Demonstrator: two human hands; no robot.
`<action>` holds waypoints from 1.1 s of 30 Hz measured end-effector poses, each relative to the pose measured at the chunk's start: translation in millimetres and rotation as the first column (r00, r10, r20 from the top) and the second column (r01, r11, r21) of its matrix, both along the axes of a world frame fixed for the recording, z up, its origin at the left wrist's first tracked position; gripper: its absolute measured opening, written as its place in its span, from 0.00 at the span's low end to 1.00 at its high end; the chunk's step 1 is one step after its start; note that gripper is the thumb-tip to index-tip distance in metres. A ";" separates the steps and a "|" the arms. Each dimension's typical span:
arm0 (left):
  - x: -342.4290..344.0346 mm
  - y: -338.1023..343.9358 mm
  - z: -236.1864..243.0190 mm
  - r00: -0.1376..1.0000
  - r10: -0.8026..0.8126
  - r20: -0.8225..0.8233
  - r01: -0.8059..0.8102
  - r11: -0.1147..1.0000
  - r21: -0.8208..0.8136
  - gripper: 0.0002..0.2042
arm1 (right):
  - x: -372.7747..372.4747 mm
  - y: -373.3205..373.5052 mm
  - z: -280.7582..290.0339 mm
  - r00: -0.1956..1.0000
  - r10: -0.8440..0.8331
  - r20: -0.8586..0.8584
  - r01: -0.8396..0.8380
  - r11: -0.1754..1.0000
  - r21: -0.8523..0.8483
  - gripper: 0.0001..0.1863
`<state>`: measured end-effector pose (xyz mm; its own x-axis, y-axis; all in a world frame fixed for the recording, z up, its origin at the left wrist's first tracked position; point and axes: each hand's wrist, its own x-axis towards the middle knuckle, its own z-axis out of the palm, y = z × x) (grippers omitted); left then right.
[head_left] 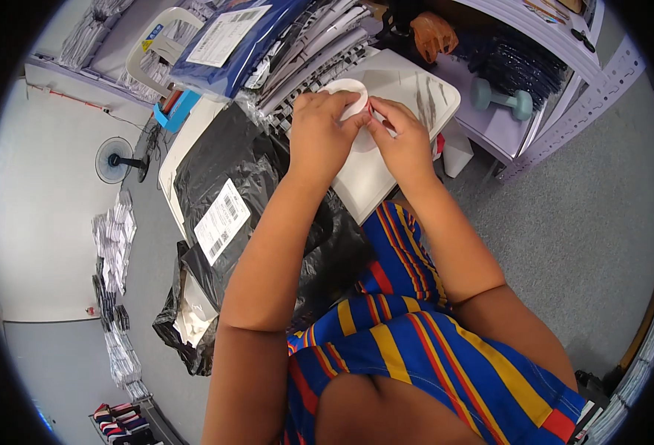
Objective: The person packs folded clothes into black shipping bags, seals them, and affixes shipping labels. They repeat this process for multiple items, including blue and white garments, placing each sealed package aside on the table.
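Note:
Both my hands are raised over the corner of a white marble-patterned table [436, 93]. Between them is a white ring-shaped roll [353, 87], which looks like a tape roll. My left hand [321, 133] is closed around the roll's left side. Fingers of my right hand [402, 139] pinch its right edge, where a small red bit shows at the fingertips; exactly what they grip there is hidden. Left of my left forearm lies a black plastic mailing bag [193, 174] with a white label [222, 222] on it.
A blue plastic-wrapped parcel [286, 18] tops a stack of packed bags [319, 55] beyond my hands. At the right stands a metal shelf [564, 126] with a dumbbell [501, 99] and an orange bag [434, 35]. An open black bag [193, 311] hangs low left. A fan [123, 159] stands farther left.

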<state>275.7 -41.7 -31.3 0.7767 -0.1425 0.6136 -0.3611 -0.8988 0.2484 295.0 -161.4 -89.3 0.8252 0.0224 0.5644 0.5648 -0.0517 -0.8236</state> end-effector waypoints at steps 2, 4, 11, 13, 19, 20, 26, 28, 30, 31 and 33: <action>-0.8 0.7 -1.3 1.000 -0.017 0.016 0.017 1.000 -0.011 0.14 | -0.4 -1.2 -0.4 1.000 -0.012 -0.023 0.011 1.000 -0.025 0.13; -2.3 1.4 0.3 0.999 -0.031 0.019 0.031 0.999 -0.020 0.14 | -1.6 -0.5 0.3 0.999 -0.025 -0.038 0.023 0.999 -0.041 0.13; -8.5 10.9 -1.3 0.993 -0.056 -0.105 0.048 0.996 -0.072 0.13 | -0.8 -5.3 4.5 0.983 0.024 -0.180 -0.021 1.000 0.016 0.11; -6.8 18.2 -1.3 0.983 -0.130 -0.130 0.122 0.990 -0.066 0.13 | 7.1 -18.0 2.0 0.933 0.078 -0.352 -0.071 0.997 0.032 0.11; -12.8 31.4 -10.8 0.996 -0.014 -0.085 0.027 0.989 0.148 0.21 | 44.0 -107.4 -27.8 0.838 -0.110 -0.535 0.100 0.994 -0.046 0.15; -23.0 31.6 -7.9 0.998 -0.023 -0.055 0.030 0.993 0.118 0.22 | 41.5 -125.5 -20.5 0.799 -0.211 -0.562 0.241 0.970 -0.021 0.16; -99.6 133.4 -11.4 0.993 0.098 -0.069 -0.106 0.988 -0.116 0.15 | -39.2 -39.5 49.2 0.938 0.205 -0.278 -0.193 0.979 0.072 0.10; -124.2 180.2 -21.6 0.956 0.238 -0.172 -0.277 0.927 -0.252 0.12 | -53.9 8.8 51.7 0.882 0.463 -0.082 -0.470 0.875 -0.118 0.10; -143.5 208.3 -33.3 0.892 0.380 -0.246 -0.433 0.874 -0.222 0.12 | -52.6 55.9 43.1 0.773 0.630 0.073 -0.600 0.764 -0.239 0.11; -147.9 218.7 -39.4 0.872 0.414 -0.261 -0.467 0.863 -0.194 0.12 | -51.5 73.6 36.4 0.725 0.684 0.085 -0.644 0.716 -0.271 0.12; -153.9 234.7 -53.0 0.850 0.463 -0.252 -0.495 0.865 -0.082 0.12 | -42.1 102.7 19.2 0.679 0.731 0.062 -0.665 0.649 -0.369 0.13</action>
<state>121.8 193.0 -84.3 0.8410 0.3554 0.4079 0.1827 -0.8962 0.4042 252.9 -58.7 -70.1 0.3704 0.7360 0.5666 0.6735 0.2072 -0.7095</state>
